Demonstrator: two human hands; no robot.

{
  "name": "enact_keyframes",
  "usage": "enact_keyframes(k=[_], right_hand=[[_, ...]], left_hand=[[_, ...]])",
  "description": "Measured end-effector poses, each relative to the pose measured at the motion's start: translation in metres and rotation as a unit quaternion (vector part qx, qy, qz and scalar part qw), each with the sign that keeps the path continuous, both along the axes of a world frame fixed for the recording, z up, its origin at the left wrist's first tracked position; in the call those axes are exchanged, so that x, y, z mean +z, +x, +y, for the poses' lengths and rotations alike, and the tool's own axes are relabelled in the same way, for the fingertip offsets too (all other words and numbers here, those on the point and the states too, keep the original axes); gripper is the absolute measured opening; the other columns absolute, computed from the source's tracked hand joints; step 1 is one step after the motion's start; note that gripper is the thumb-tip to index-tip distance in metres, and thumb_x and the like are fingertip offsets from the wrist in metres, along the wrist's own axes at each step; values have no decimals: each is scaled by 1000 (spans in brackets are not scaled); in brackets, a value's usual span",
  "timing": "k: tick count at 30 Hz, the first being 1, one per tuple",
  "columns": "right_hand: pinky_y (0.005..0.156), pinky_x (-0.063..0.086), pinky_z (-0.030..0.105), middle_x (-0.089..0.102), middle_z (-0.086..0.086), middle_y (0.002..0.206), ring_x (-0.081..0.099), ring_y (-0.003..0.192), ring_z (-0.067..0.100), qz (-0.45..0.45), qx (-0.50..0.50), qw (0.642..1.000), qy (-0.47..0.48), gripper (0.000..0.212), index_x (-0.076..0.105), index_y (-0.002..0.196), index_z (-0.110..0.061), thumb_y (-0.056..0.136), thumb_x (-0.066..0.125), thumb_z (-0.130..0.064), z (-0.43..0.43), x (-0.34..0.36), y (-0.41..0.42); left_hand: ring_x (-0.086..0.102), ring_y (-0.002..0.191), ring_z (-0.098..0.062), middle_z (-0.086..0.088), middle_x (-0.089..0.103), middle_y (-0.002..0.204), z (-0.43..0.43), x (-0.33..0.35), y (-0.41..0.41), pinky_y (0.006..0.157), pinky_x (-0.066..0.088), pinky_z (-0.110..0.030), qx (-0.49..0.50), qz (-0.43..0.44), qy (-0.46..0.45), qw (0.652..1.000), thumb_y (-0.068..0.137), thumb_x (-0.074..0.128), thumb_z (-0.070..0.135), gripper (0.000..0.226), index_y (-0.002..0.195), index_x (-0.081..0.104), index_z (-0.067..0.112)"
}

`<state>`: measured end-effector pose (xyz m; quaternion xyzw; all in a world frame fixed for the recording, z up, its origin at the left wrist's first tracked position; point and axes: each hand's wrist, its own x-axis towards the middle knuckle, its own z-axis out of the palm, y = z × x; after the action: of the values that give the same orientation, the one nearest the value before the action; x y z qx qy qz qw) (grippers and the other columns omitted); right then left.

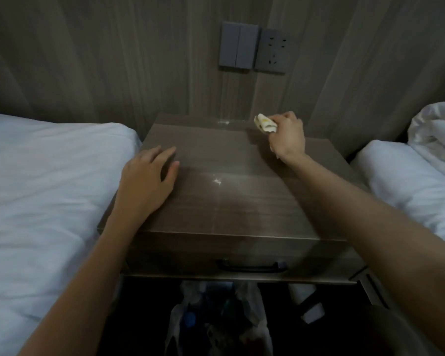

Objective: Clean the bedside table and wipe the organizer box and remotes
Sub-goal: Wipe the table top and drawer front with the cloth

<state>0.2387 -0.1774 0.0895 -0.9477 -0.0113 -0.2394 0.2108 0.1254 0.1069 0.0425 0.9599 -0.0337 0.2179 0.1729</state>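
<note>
The brown wooden bedside table (pixel 229 201) fills the middle of the view, its top bare except for small white specks near the centre and at the back edge. My right hand (pixel 288 136) is at the table's back right corner, closed around a crumpled whitish cloth (pixel 265 123) with a yellow patch. My left hand (pixel 147 181) lies flat on the left side of the tabletop with its fingers spread. No organizer box or remotes are in view.
White bedding (pixel 49 188) borders the table on the left and another bed (pixel 416 181) on the right. A grey switch (pixel 238 44) and socket (pixel 272 51) are on the wall behind. A drawer handle (pixel 252 265) sits in front, with a plastic bag of rubbish (pixel 216 317) below.
</note>
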Motion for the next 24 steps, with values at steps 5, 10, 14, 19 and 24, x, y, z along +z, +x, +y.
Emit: enact_keyframes(k=[5,10,14,19,24], right_hand=[[96,41,39,50,15,130,41,119,37,25,-65,997,-47,42,62,126,-19,88,48,-7,-7,-22,66],[97,39,39,56,19,125,47,116,41,46,-108,991,-61,38,64,121,-10,87,47,-5,-17,-34,107],[95,43,37,65,21,116,56,111,39,46,-107,993,-34,33,68,115,-7,85,54,-5,-9,-31,119],[97,44,39,67,22,112,58,109,40,50,-65,996,-33,32,70,115,-14,86,58,-12,12,-27,122],[92,45,37,67,19,112,58,108,38,51,3,997,-54,30,71,113,-16,86,60,-18,64,-24,127]], left_hand=[[33,141,-23,-1,37,153,-5,4,1,117,24,-46,16,48,-42,998,97,33,51,53,146,37,32],[32,141,-19,1,37,153,-6,6,2,117,25,-42,10,53,-72,996,96,31,50,54,146,37,30],[32,141,-20,2,37,153,-4,3,6,115,29,-46,19,61,-61,996,96,23,58,57,145,39,34],[28,143,-17,6,36,153,-2,3,5,116,28,-44,18,62,-68,996,93,24,66,60,143,40,38],[26,144,-16,8,35,153,-3,3,4,116,26,-45,26,61,-77,995,87,24,67,64,141,42,39]])
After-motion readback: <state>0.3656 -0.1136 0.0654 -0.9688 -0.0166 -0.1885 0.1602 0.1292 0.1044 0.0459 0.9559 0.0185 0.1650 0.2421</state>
